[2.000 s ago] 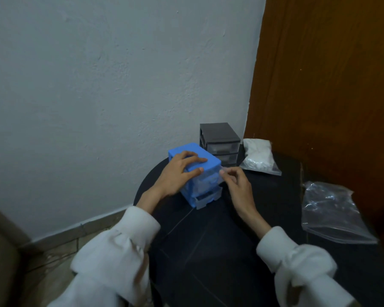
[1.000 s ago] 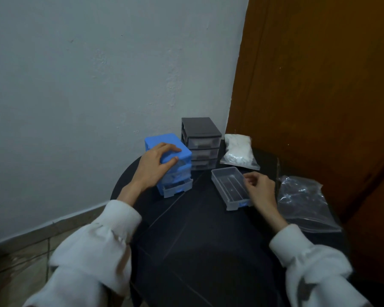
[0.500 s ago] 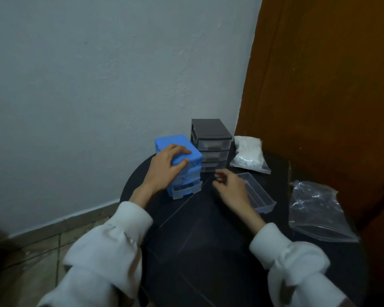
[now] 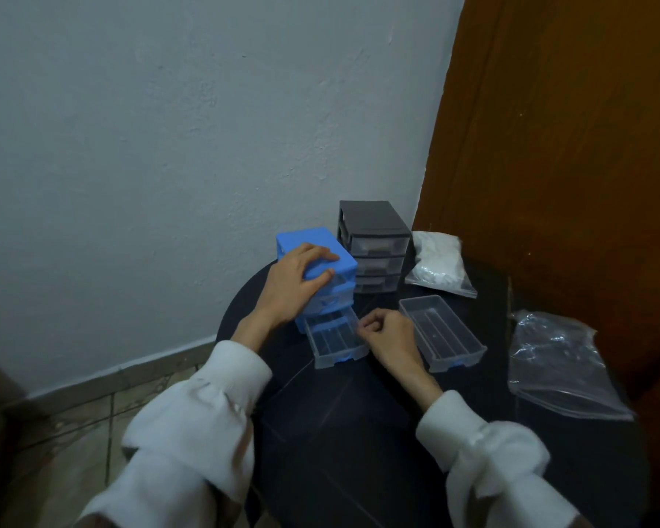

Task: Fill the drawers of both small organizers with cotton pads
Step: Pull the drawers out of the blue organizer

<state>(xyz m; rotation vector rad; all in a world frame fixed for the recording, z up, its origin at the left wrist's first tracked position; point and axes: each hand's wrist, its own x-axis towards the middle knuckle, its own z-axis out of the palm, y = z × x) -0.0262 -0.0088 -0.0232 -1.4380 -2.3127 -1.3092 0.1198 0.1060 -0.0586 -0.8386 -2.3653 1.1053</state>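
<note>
**Two organizers, two drawers out, two bags**

Your left hand (image 4: 297, 284) lies on top of the blue organizer (image 4: 318, 261), fingers curled over its front edge, gripping it. Your right hand (image 4: 386, 336) is curled at the right rim of the bottom drawer (image 4: 335, 340), which is pulled nearly all the way out of the blue organizer; whether the fingers pinch the rim cannot be told. That drawer shows no pads inside. A second clear drawer (image 4: 442, 331) lies loose on the table (image 4: 359, 432), just right of your right hand, also bare inside. The grey organizer (image 4: 373, 245) stands behind, against the wall, with three drawers in place. Two bags: one holding cotton pads (image 4: 438, 263) just right of the grey organizer, one clear bag (image 4: 561, 367) lying flat near the table's right edge.
</note>
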